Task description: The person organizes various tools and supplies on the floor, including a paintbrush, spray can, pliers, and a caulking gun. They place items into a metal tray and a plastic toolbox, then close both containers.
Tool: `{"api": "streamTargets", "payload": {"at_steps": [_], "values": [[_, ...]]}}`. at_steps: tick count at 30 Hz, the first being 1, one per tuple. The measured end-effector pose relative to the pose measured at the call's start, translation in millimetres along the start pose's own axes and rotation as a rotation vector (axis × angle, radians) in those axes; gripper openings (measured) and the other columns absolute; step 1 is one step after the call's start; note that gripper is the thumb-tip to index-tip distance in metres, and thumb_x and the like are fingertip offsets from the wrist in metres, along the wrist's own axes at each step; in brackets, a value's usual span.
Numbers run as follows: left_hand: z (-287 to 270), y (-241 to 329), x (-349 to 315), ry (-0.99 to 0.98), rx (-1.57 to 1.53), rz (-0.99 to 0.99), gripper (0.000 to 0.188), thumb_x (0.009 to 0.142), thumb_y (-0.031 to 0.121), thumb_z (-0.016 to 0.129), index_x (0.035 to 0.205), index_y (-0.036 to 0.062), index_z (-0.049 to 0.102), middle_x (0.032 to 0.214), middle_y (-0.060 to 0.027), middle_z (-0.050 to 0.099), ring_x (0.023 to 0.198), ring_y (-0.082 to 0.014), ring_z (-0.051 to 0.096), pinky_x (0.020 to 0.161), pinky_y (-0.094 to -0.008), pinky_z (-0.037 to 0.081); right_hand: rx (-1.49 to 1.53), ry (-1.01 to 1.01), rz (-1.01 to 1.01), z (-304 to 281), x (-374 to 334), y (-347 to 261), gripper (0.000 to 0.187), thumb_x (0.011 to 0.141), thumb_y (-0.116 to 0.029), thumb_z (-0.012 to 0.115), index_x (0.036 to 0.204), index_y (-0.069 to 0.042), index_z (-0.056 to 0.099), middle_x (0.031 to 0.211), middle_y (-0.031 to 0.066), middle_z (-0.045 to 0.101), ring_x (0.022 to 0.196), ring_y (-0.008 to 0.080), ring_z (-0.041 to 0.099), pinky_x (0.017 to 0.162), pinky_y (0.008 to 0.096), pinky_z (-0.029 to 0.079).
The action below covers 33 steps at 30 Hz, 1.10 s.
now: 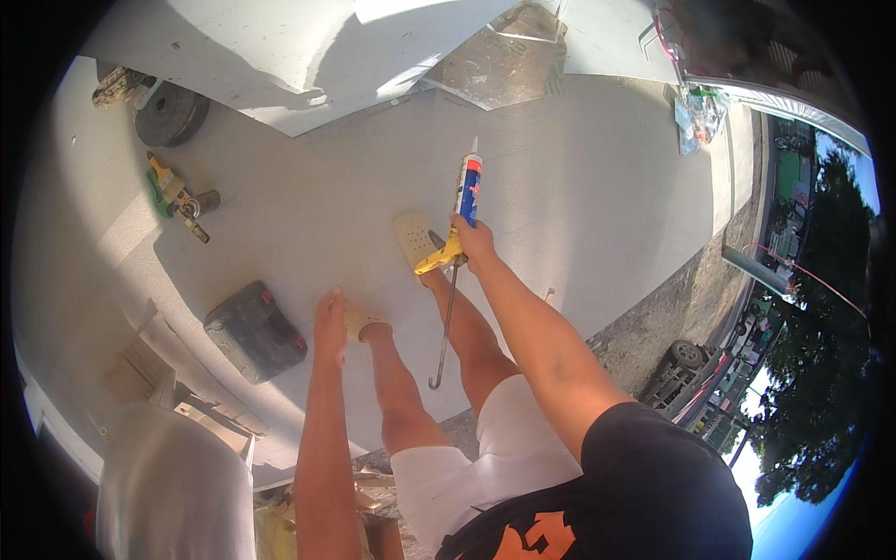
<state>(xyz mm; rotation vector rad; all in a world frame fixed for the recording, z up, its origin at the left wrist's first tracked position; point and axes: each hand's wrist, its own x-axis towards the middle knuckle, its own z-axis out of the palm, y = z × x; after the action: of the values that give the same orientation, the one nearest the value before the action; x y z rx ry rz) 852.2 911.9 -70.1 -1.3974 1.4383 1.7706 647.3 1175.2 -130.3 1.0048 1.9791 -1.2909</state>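
My right hand (476, 245) is wrapped round the yellow handle of a caulking gun (437, 256). A blue, white and red sealant tube (469, 191) sits in the gun, its pale nozzle pointing away from me. The gun's thin hooked rod (445, 331) hangs back toward my legs. My left hand (329, 325) hovers in front of my left foot with nothing in it, fingers stretched out and seen edge-on. A black hard case (255, 332) with red details lies on the floor to the left of that hand.
Green and yellow hand tools (177, 198) lie at the left, near a black round disc (170, 114). Cardboard (140, 371) and a silvery rounded object (175, 485) are at lower left. Large pale panels (280, 56) stand ahead. A blue plastic bag (689, 123) lies far right.
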Motion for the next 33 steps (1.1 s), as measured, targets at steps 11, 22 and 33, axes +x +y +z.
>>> {"api": "streamTargets", "payload": {"at_steps": [11, 22, 33], "values": [[-80, -136, -46, 0.143, 0.173, -0.482, 0.072, 0.1, 0.063, 0.058, 0.143, 0.0063, 0.054, 0.125, -0.0087, 0.062, 0.101, -0.0206, 0.059, 0.088, -0.0341, 0.047, -0.378, 0.288, -0.272, -99, 220, -345, 0.058, 0.095, -0.033, 0.074, 0.123, 0.015, 0.061, 0.113, 0.0196, 0.071, 0.087, 0.0249, 0.074, 0.068, 0.0348, 0.062], [17, -6, -28, 0.053, -0.191, -0.028, 0.044, 0.109, 0.038, 0.055, 0.133, 0.0011, 0.063, 0.109, -0.0097, 0.072, 0.089, -0.0164, 0.069, 0.081, -0.0309, 0.054, -0.299, 0.05, -0.363, -107, 184, -363, 0.037, 0.096, -0.014, 0.068, 0.119, 0.015, 0.064, 0.095, 0.016, 0.074, 0.079, 0.022, 0.075, 0.068, 0.0292, 0.062], [-77, -37, -43, 0.633, -0.548, 0.144, 0.029, 0.105, 0.016, 0.058, 0.13, 0.0025, 0.065, 0.114, -0.007, 0.073, 0.095, -0.0143, 0.068, 0.084, -0.029, 0.051, -1.444, -0.602, -0.697, 32, 66, -195, 0.03, 0.092, -0.03, 0.073, 0.09, -0.001, 0.077, 0.078, 0.0131, 0.076, 0.073, 0.0244, 0.073, 0.07, 0.0389, 0.057]]}}
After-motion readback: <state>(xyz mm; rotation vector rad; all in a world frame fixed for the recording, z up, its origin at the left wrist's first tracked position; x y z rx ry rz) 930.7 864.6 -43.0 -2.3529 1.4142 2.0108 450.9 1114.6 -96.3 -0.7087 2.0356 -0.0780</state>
